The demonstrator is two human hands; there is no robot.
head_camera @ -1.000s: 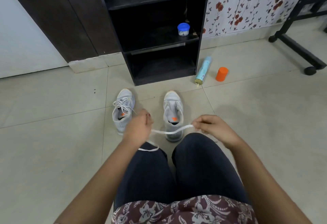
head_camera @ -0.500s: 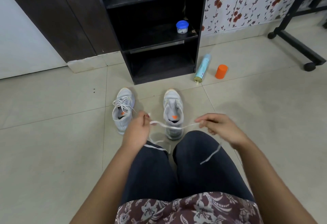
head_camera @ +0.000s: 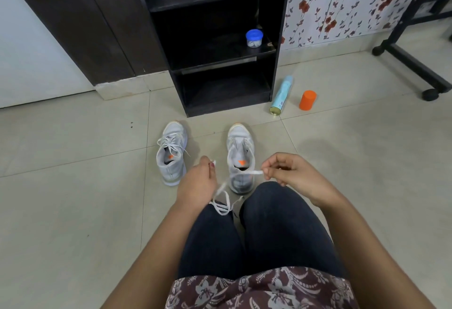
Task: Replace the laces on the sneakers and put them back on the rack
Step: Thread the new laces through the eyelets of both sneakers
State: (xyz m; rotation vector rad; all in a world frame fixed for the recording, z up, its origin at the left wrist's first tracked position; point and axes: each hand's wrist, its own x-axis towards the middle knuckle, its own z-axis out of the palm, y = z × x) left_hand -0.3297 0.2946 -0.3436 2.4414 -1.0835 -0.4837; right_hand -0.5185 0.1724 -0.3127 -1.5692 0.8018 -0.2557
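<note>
Right hand pinching white lace near its end, left hand curled round other end, lace looping onto left knee, laced sneaker and unlaced sneaker on floor before rack.

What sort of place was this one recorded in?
Most likely a home, perhaps an entryway: a tiled floor, a black shoe rack beside floral wallpaper, and two grey sneakers on the floor in front of it.
</note>
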